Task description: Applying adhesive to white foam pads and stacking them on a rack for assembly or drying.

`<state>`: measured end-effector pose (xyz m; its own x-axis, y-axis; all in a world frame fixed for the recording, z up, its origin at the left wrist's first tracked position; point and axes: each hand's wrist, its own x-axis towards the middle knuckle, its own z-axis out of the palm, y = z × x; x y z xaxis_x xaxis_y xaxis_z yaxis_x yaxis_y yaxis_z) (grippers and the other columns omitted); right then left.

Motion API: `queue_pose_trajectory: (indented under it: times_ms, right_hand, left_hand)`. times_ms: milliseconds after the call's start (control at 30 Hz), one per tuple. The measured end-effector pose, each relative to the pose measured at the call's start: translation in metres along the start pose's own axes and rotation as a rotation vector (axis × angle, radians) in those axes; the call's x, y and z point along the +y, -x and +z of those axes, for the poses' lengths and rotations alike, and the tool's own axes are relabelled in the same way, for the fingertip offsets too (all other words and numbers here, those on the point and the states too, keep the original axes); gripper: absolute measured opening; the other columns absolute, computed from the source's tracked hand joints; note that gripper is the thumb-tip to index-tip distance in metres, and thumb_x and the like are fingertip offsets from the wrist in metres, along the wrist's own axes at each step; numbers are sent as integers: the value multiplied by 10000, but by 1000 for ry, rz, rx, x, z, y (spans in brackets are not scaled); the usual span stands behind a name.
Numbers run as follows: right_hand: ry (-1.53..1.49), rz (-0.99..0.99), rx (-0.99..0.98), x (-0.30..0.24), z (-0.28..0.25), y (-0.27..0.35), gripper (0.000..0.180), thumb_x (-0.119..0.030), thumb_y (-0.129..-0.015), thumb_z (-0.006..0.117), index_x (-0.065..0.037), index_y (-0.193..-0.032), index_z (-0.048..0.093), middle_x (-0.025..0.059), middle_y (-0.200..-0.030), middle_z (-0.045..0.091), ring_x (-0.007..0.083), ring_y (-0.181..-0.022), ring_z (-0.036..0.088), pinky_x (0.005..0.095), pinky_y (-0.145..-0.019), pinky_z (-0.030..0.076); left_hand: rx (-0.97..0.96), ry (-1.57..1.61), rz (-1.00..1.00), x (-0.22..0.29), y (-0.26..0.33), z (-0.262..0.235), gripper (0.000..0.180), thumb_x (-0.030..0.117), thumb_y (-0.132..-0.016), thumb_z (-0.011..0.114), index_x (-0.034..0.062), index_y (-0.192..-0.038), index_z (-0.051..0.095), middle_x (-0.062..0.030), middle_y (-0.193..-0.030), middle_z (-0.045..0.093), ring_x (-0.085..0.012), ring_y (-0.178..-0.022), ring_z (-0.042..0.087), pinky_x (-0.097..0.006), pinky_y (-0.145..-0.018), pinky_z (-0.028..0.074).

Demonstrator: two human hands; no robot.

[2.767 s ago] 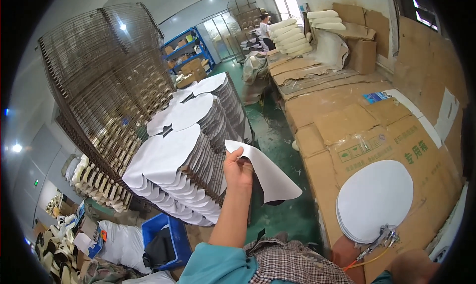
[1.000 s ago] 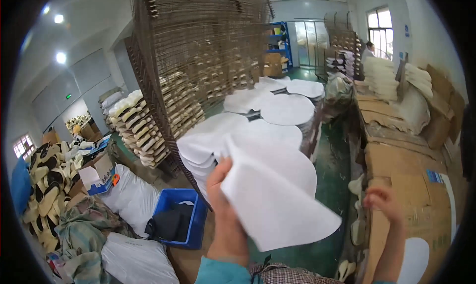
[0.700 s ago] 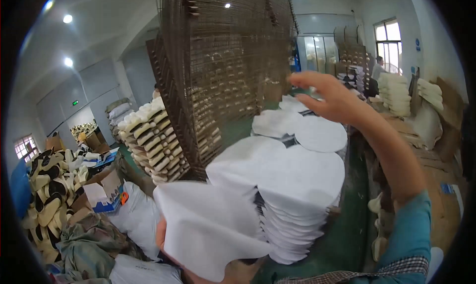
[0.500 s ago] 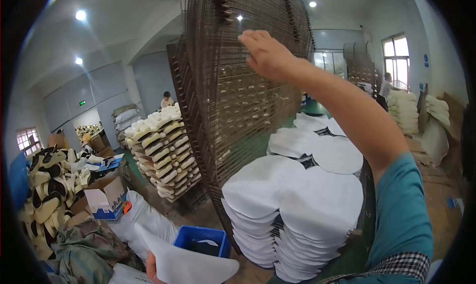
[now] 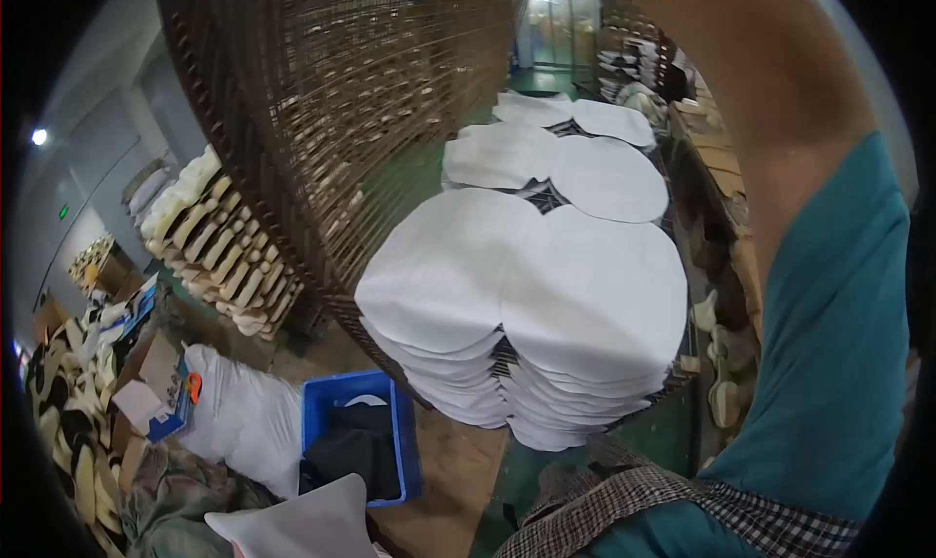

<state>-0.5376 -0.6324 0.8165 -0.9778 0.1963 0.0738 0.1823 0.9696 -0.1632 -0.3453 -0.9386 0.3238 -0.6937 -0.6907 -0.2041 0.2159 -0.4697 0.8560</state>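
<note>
A white, smoothly curved sheet piece (image 5: 302,524) is held low at the left of the head view. Behind it my left hand (image 5: 237,550) is almost wholly hidden, with only a sliver of skin showing at the lower edge. My right arm reaches up across the right side, and its hand lies outside the picture above. In front of me, rounded white sheets (image 5: 595,295) lie in paired piles on the wire shelves of a rack. The rack's upper wire shelves (image 5: 390,100) stand tilted up at the left, over the sheets.
A blue bin (image 5: 409,451) with dark material inside stands on the floor at the left. Beside it are a white sack (image 5: 249,412), an open carton (image 5: 156,387) and heaped shoe-shaped pieces (image 5: 58,422). Farther back is a loaded rack (image 5: 224,246). Cardboard-topped shelving (image 5: 717,158) runs along the right.
The view has tipped downward and swung right. My right hand, earlier raised before the upright wire shelves, has passed out of the picture. The white piece stays with my left hand.
</note>
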Motion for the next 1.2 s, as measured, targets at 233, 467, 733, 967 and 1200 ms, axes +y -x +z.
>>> queue_pose_trajectory:
  times_ms: [233,467,733,967,1200]
  right_hand:
    - [254,-691,1238,146,79,-8,407,-273,-711,653,-93,-1075,625,227,-1107,580,283,-1067,564,306,-877,460]
    - [46,-674,1231,325,262,123,276,19,-602,573,-32,-866,510,118,-745,467,293,-655,509,372,-536,420]
    - [-436,-331,279,428,471,233,202,-152,-759,624,-37,-912,563,117,-848,560,293,-748,573,350,-651,484]
    - [-1475,-495,-546,403,521,264,435,-320,-907,529,-29,-1227,477,90,-1111,566,141,-924,559,266,-774,474]
    - [-2265,-528,-662,389,476,252,627,-425,-912,460,-85,-1396,251,160,-1308,428,250,-1154,461,370,-931,407]
  left_hand:
    - [-326,90,4,-33,-31,90,411,289,-866,478,-53,-1072,575,-163,-1017,604,-275,-918,587,-367,-815,475]
    - [-539,194,101,-49,0,171,391,282,-876,469,-40,-1067,580,-156,-998,612,-257,-892,598,-352,-795,488]
    - [-681,234,221,-62,88,226,369,275,-888,458,-26,-1060,586,-147,-976,621,-237,-863,610,-335,-771,503]
    - [-833,214,245,-65,185,266,412,329,-879,435,2,-1100,552,-154,-918,624,-277,-736,624,-392,-676,525]
    - [-1077,395,381,-65,297,341,274,176,-895,427,-30,-920,606,-133,-831,635,-244,-703,635,-354,-627,540]
